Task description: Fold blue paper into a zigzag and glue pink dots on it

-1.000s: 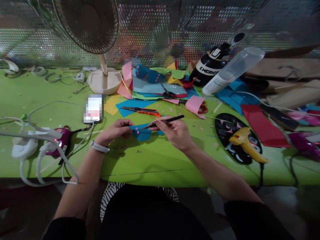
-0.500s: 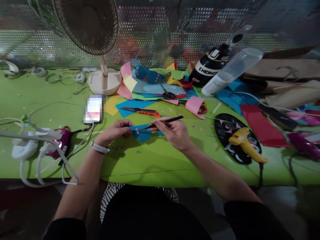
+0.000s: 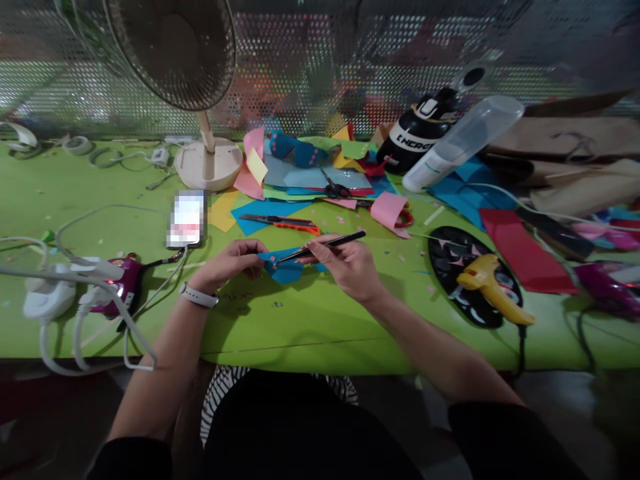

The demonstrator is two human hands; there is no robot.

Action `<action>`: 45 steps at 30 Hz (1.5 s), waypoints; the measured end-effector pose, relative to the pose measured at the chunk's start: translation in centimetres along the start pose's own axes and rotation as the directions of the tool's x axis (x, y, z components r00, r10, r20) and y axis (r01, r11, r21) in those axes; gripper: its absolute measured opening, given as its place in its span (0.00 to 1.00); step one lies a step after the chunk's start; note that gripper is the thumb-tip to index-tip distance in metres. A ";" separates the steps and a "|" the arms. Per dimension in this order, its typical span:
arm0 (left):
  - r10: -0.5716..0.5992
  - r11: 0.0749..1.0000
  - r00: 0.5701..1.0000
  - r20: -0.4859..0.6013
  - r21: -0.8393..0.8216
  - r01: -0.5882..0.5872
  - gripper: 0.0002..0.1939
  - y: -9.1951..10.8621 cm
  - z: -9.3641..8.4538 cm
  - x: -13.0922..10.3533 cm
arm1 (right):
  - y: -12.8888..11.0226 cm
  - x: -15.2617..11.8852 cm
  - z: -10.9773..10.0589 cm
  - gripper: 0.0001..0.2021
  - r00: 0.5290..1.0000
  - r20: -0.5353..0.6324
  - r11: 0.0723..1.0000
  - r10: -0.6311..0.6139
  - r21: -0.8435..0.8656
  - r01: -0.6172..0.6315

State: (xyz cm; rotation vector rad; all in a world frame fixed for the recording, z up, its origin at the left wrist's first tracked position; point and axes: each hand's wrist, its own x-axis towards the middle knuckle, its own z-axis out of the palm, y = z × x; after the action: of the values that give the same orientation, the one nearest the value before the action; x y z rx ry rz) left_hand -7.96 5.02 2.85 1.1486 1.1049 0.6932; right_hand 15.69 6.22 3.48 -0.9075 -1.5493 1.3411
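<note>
Low over the green table, my left hand [image 3: 234, 261] pinches the left end of a blue paper piece [image 3: 286, 271] that bears small pink bits. My right hand [image 3: 350, 267] grips a thin black tool [image 3: 340, 241], tweezers or a pen-like stick. The tool slants down to the left, and its tip touches or hovers just above the pink bits near my left fingers. More blue shows beneath my right fingers. Behind both hands lies an orange and black cutter [image 3: 283, 221], partly over a flat blue sheet [image 3: 247, 217].
A fan [image 3: 209, 163] and a phone [image 3: 187, 219] stand or lie at the left, near cables and a power strip [image 3: 117, 287]. Scissors [image 3: 336, 189] and coloured paper are at the back. A yellow glue gun [image 3: 493, 287] rests on a black palette [image 3: 443, 260], right.
The tip of the black tool has moved slightly left and down over the blue piece, along with a small shift of my right hand. My left hand keeps its place.
</note>
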 end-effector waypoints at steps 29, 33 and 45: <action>-0.010 0.990 0.999 -0.045 0.138 0.016 0.15 -0.5 -0.3 0.7 | -1.1 0.0 -4.2 0.14 0.890 -0.394 0.973 -0.230 -0.126 0.196; -0.029 0.993 1.000 -0.014 0.112 0.030 0.15 -0.4 -0.3 0.6 | -1.0 -2.3 -4.7 0.10 0.912 -0.334 0.967 -0.239 -0.163 0.193; -0.082 0.996 0.996 0.020 0.049 0.081 0.14 -0.4 -0.5 0.6 | 1.6 -5.6 -3.6 0.09 0.989 -0.040 0.983 -0.141 -0.122 0.135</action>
State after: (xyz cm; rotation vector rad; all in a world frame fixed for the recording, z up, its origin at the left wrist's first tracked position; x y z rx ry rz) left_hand -8.21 5.62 2.27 1.1434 1.1486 0.5918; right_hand 21.06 2.59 1.17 -0.8817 -1.6379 1.1307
